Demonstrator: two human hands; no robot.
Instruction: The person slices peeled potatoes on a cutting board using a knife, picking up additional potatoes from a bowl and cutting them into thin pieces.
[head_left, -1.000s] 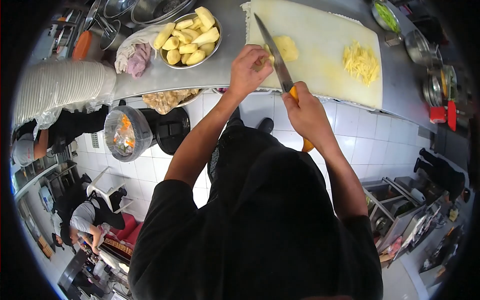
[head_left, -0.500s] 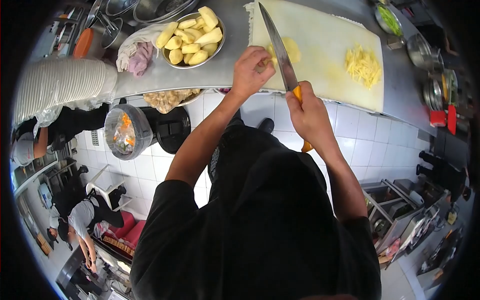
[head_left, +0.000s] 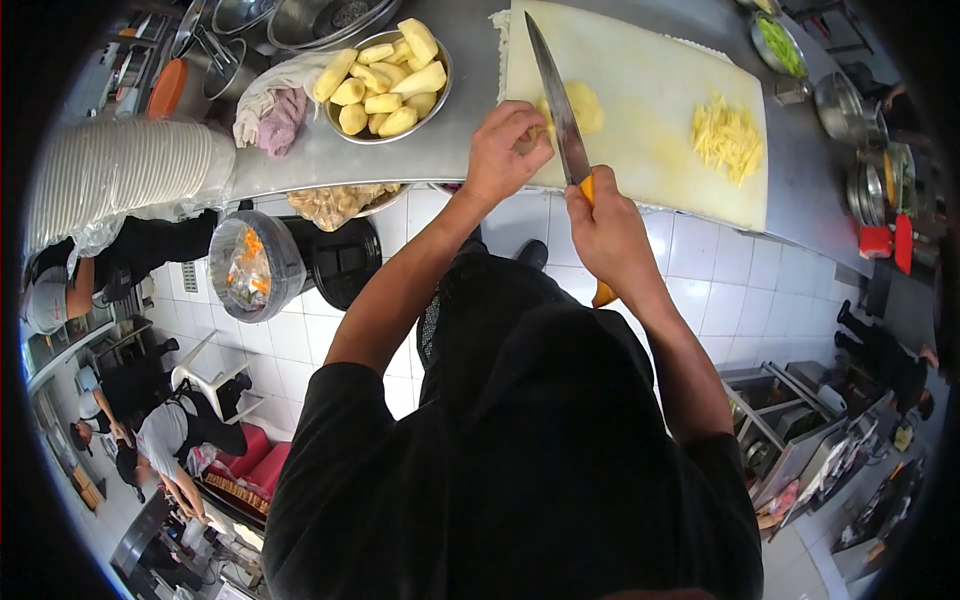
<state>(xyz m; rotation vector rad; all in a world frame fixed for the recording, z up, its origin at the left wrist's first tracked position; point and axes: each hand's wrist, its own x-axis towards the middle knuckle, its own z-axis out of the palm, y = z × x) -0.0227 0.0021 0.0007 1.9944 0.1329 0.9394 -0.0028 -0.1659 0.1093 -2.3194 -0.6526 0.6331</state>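
Since half a second ago our knife (head_left: 556, 95) slid slightly nearer us. Our right hand (head_left: 607, 225) grips its orange handle; our left hand (head_left: 505, 150) pinches the potato (head_left: 580, 105). We read no writing anywhere.

Peeled yellow potato (head_left: 583, 105) flat on white cutting board (head_left: 650, 150); knife (head_left: 560, 110) blade across it.

One cutting board (head_left: 650, 110), one knife (head_left: 555, 95), one bowl (head_left: 385, 75) of peeled potatoes. One potato piece (head_left: 580, 105) under two hands. One pile of strips (head_left: 725, 135)

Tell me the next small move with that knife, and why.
Probably press the knife down through the potato piece: the right hand has the blade poised at it while the left hand steadies it on the cutting board.
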